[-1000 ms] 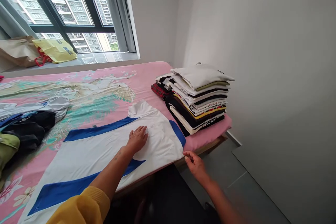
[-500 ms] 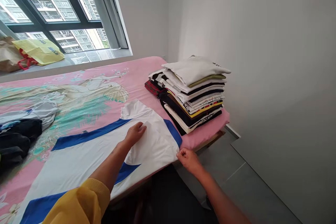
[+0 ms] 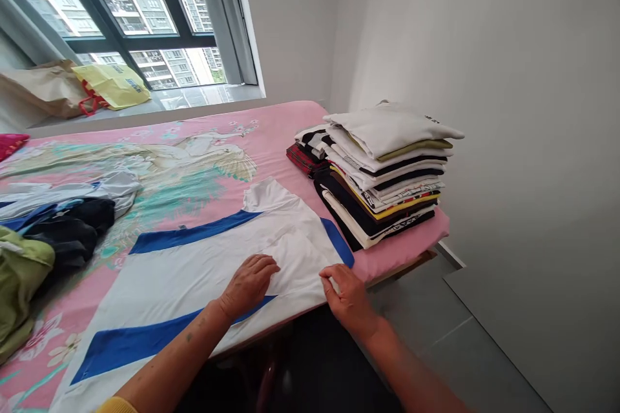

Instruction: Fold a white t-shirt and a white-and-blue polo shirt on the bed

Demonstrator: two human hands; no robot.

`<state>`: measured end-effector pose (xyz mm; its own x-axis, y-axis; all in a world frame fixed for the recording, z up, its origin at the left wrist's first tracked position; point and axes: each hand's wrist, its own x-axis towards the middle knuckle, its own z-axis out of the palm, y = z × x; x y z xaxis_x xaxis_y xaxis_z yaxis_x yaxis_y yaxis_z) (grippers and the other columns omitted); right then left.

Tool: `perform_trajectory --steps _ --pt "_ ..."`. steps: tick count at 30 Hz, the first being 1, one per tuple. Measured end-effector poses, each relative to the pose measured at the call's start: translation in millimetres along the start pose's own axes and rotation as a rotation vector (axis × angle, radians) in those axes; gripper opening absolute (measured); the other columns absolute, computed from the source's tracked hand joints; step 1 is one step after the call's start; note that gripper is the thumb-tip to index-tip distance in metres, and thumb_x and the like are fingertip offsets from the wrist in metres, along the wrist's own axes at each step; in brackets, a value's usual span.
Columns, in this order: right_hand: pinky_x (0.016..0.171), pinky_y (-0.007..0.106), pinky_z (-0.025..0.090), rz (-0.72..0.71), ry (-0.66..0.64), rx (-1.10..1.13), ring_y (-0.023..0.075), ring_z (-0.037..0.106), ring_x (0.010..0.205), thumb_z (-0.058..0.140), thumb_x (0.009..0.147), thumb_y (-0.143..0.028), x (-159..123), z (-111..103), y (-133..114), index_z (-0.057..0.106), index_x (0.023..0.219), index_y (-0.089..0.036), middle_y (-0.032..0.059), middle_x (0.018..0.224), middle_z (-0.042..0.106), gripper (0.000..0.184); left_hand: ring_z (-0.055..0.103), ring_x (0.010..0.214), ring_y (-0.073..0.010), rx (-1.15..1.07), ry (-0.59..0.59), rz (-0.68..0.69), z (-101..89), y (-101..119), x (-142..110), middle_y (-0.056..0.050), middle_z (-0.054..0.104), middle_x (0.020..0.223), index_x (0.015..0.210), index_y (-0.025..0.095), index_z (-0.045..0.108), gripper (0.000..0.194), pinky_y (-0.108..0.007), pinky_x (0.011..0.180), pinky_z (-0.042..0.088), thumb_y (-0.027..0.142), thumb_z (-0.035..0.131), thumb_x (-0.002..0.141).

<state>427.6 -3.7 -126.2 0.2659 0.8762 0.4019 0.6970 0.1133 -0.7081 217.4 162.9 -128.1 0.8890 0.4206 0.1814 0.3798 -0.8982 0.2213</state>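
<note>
A white T-shirt with blue panels (image 3: 188,274) lies spread along the near edge of the bed, one sleeve folded inward over its body. My left hand (image 3: 249,284) rests on the white cloth near the lower blue band, palm down, fingers lightly bent and holding nothing I can see. At the sleeve end, beside the blue cuff (image 3: 338,242), my right hand (image 3: 347,300) pinches the shirt's near edge between thumb and fingers. The fingertips partly hide the cloth there.
A tall stack of folded clothes (image 3: 387,174) stands at the bed's right corner. Crumpled dark clothes (image 3: 77,232) and an olive garment (image 3: 22,284) lie on the left. The pink bedsheet (image 3: 290,117) reaches the window ledge, where a yellow bag (image 3: 119,87) sits.
My left hand has moved down the shirt toward its near edge. My right hand has shifted slightly inward along the sleeve end. The view has turned left, showing the olive garment.
</note>
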Motion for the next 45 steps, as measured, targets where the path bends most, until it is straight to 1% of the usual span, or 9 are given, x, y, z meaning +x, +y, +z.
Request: perform_trajectory --steps 4,7,11,15,21,26,33,39,45 --pt "0.105 0.041 0.032 -0.225 -0.185 -0.092 0.0193 0.050 0.114 0.042 0.087 -0.019 28.4 38.6 -2.7 0.058 0.106 -0.020 0.0060 0.110 0.062 0.024 0.027 0.136 -0.0245 0.127 -0.081 -0.207 14.4 -7.2 -23.8 -0.008 0.036 0.146 0.138 0.019 0.038 0.053 -0.047 0.113 0.016 0.039 0.038 0.089" --pt "0.110 0.048 0.023 -0.149 -0.327 -0.275 0.0257 0.034 0.131 0.048 0.086 -0.028 40.9 64.2 6.8 0.049 0.126 -0.016 0.0104 0.136 0.046 0.042 0.018 0.139 -0.0254 0.130 -0.118 -0.315 25.2 -12.9 -33.3 -0.008 0.023 0.151 0.144 0.020 0.025 0.065 -0.050 0.113 0.009 0.051 0.036 0.087" --pt "0.111 0.047 0.020 -0.027 -0.381 -0.445 0.0250 0.032 0.132 0.039 0.091 -0.035 54.5 82.2 6.8 0.048 0.129 -0.015 0.0112 0.139 0.044 0.044 0.020 0.139 -0.0240 0.061 -0.142 -0.346 20.9 -14.1 -30.3 -0.006 0.024 0.151 0.143 0.024 0.027 0.065 -0.049 0.113 0.008 0.054 0.037 0.086" --pt "0.114 0.039 0.012 -0.102 -0.398 -0.482 0.0187 0.025 0.136 0.028 0.094 -0.033 72.3 99.6 -0.2 0.045 0.132 -0.017 0.0066 0.142 0.039 0.045 0.025 0.137 -0.0231 0.008 -0.133 -0.434 11.9 -13.0 -16.1 -0.006 0.033 0.148 0.139 0.025 0.035 0.059 -0.053 0.112 0.010 0.054 0.030 0.088" --pt "0.113 0.044 0.006 -0.014 -0.570 -0.581 0.0205 0.013 0.139 0.029 0.091 -0.044 82.9 122.3 10.7 0.026 0.143 -0.015 0.0056 0.151 0.019 0.059 0.015 0.140 -0.0227 -0.017 -0.110 -0.375 24.6 -29.6 -24.1 -0.006 0.021 0.152 0.144 0.024 0.022 0.068 -0.054 0.111 -0.004 0.060 0.026 0.087" --pt "0.112 0.046 0.009 0.026 -0.608 -0.634 0.0208 0.012 0.140 0.028 0.091 -0.044 88.8 120.7 4.8 0.027 0.143 -0.017 0.0034 0.151 0.019 0.059 0.012 0.141 -0.0233 0.043 -0.080 -0.580 15.6 -86.1 -44.7 -0.005 0.014 0.153 0.143 0.028 0.024 0.064 -0.056 0.109 -0.008 0.058 0.028 0.087" --pt "0.112 0.050 -0.003 -0.018 -0.670 -0.659 0.0217 0.008 0.140 0.026 0.090 -0.051 99.8 135.8 14.1 0.020 0.145 -0.016 0.0032 0.152 0.012 0.065 0.008 0.141 -0.0242 0.098 -0.116 -0.947 -18.6 -189.1 -83.0 -0.004 0.013 0.154 0.144 0.028 0.023 0.067 -0.060 0.108 -0.003 0.061 0.025 0.085" --pt "0.111 0.052 -0.009 -0.061 -0.685 -0.687 0.0223 0.003 0.141 0.024 0.089 -0.055 117.4 142.7 23.1 0.016 0.145 -0.015 0.0047 0.152 0.008 0.070 0.007 0.141 -0.0244 0.148 -0.120 -1.063 -29.2 -257.2 -99.6 -0.004 0.015 0.153 0.143 0.031 0.024 0.066 -0.060 0.107 -0.006 0.062 0.022 0.085" --pt "0.112 0.050 -0.003 -0.032 -0.726 -0.723 0.0213 0.004 0.141 0.026 0.089 -0.055 166.0 154.9 33.6 0.017 0.146 -0.015 0.0050 0.152 0.009 0.070 0.007 0.141 -0.0279 0.167 -0.075 -1.106 -33.0 -299.3 -98.6 -0.007 0.015 0.154 0.143 0.032 0.025 0.070 -0.060 0.107 0.000 0.066 0.025 0.082"
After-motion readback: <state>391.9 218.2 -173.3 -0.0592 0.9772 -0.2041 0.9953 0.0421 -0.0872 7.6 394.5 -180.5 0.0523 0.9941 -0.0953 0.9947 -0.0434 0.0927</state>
